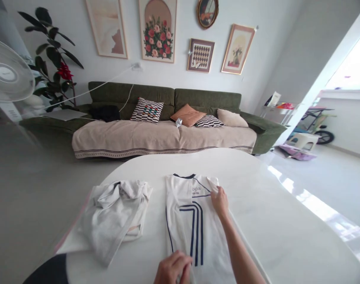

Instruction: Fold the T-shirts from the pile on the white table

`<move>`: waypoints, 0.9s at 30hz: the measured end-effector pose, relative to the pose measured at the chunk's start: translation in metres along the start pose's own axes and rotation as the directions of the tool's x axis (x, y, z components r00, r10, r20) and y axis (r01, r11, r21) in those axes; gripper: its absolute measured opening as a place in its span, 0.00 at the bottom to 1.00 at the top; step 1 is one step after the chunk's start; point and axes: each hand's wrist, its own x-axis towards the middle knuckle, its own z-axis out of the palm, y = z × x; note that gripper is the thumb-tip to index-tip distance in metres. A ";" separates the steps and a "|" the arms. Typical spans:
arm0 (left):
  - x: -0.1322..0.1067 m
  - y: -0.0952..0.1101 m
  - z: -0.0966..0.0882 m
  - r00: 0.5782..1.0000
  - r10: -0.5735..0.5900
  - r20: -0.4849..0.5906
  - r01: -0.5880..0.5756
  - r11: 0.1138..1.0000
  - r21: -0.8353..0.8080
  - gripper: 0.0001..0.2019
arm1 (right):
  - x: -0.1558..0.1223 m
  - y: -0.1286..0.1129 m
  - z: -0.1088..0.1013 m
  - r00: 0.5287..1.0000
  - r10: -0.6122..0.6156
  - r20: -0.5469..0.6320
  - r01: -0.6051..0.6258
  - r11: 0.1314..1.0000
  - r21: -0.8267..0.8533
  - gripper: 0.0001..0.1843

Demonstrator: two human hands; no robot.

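A white shirt (211, 232) with navy stripes, a dark collar and partly covered lettering lies on the white table in front of me. Its left side is folded inward over the front, covering part of the print. My right hand (220, 203) is closed on the sleeve at the shirt's upper right, where the cloth is turned back. Low in the view, my left hand (174, 268) has curled fingers on the lower end of the folded left side; the bottom of this hand is cut off by the frame.
A loose heap of pale grey and white clothes (109, 217) lies left of the shirt on the table (286, 225). Beyond the table stands a green sofa (206, 100) with cushions and a beige cover. A fan (8, 75) and a plant (54, 55) are at left.
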 end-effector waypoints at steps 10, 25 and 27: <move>0.114 -0.074 0.029 0.954 -0.250 0.162 0.184 0.922 0.341 0.23 | 0.040 0.048 -0.015 0.988 0.120 -0.092 -0.100 0.975 0.201 0.18; 0.104 -0.082 0.039 0.963 -0.182 0.198 0.078 0.894 0.442 0.25 | -0.042 -0.086 0.031 0.899 -0.422 0.119 0.384 0.889 0.250 0.14; 0.104 -0.080 0.036 0.962 -0.178 0.206 0.077 0.904 0.421 0.23 | -0.063 -0.077 0.027 0.894 -0.425 0.141 0.392 0.895 0.211 0.19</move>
